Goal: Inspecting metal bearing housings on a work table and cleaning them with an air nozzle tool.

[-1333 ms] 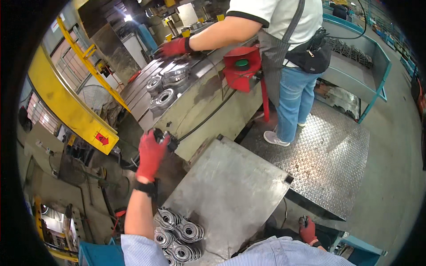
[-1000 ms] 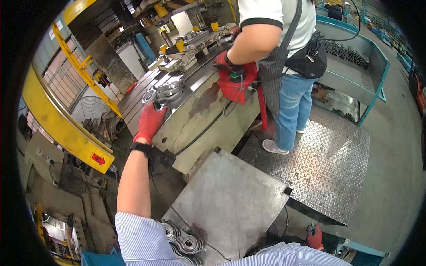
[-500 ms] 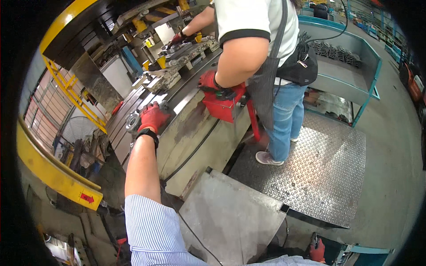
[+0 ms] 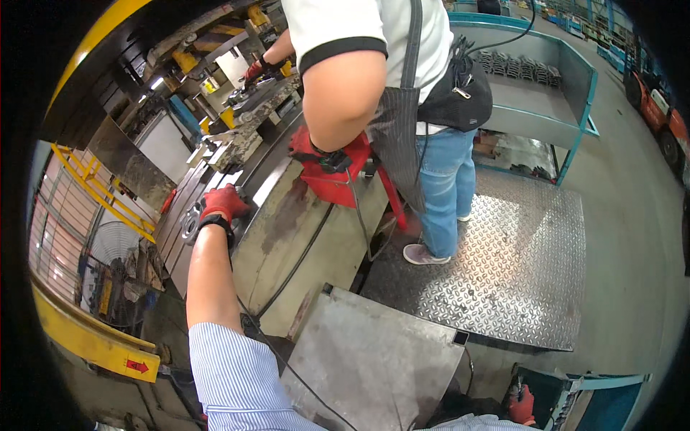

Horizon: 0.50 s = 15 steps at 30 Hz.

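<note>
A factory floor, seen from above: at far left a yellow guard rail (image 4: 97, 337) and a yellow mesh fence (image 4: 100, 197) border a heavy press line, with a wire-caged fan (image 4: 115, 244) just inside them. The person's left hand (image 4: 221, 205), in one red glove, reaches forward on a bare forearm from a blue-striped sleeve (image 4: 233, 373) and rests on the steel tabletop (image 4: 287, 223) of the press. Its grip is curled down over a round metal part (image 4: 192, 219), which lies directly under and just left of the fingers; whether the fingers actually clamp the part cannot be told. One such part is clearly visible at the hand. Below, a grey steel plate (image 4: 374, 359) sits beside the tabletop. At centre a co-worker in a white shirt, dark apron and blue jeans stands on one chequered metal platform (image 4: 503, 266), one red-gloved hand (image 4: 305, 144) on a red box (image 4: 338, 172) on the tabletop, the other red-gloved hand (image 4: 255, 70) reaching into the press farther back. Behind stands one teal metal cart (image 4: 539, 93) holding a row of round parts. At lower right the person's right hand (image 4: 522, 404), also in a red glove, hangs low near a blue bin (image 4: 604, 402); its grip is mostly hidden, and its state cannot be told.
</note>
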Available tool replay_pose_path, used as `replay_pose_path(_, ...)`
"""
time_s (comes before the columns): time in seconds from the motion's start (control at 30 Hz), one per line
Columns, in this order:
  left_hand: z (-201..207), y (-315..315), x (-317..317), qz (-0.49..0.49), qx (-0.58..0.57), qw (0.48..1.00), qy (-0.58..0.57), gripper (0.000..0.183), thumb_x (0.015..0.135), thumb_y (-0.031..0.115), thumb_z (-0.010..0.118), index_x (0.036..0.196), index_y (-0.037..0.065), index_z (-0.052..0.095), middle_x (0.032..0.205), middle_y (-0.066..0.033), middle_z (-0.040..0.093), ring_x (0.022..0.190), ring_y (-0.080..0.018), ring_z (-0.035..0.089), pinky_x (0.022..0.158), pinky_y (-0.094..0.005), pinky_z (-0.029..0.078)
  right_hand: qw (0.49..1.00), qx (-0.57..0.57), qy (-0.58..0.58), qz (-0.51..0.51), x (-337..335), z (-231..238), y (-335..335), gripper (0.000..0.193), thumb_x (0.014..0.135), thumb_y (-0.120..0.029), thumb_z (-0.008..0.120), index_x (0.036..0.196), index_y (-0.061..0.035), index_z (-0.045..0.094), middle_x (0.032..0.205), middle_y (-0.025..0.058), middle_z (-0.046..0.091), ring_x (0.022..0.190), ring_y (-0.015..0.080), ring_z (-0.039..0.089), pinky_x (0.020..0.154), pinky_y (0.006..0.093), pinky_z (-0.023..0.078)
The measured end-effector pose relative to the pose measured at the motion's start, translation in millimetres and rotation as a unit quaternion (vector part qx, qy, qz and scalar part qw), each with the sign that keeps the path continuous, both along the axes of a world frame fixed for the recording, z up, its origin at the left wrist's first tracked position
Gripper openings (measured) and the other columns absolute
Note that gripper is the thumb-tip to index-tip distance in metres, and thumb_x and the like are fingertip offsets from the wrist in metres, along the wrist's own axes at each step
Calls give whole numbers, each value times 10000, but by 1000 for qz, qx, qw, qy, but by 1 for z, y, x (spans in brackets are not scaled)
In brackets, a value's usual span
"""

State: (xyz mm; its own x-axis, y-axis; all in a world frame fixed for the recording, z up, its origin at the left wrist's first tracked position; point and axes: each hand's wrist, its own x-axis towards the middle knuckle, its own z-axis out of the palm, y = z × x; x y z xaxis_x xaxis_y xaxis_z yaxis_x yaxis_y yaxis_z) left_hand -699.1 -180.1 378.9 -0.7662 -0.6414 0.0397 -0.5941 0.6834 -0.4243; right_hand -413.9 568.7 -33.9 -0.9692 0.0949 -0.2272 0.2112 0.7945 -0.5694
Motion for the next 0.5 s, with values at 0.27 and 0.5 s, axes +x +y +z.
replay_pose_path(0.27, -8, -14, -11, 17, 4, 1000, -9, 862, 661, 400, 629, 1359, 15, 302, 1162, -239, 556, 1100, -434, 506, 1038, -513, 248, 997, 42, 58, 13, 20, -17, 6, 438, 769, -190, 631, 1104, 54, 489, 850, 246, 584, 807, 406, 561, 700, 444, 433)
replay_pose_path(0.5, -8, 9, 8, -74, -38, 995, -52, 809, 620, 371, 629, 1297, 1, 384, 1104, -273, 571, 1083, -428, 517, 1007, -537, 252, 996, -91, 16, -5, -2, 22, -13, 235, 794, -169, 602, 925, 18, 545, 746, 207, 596, 698, 390, 587, 605, 395, 449)
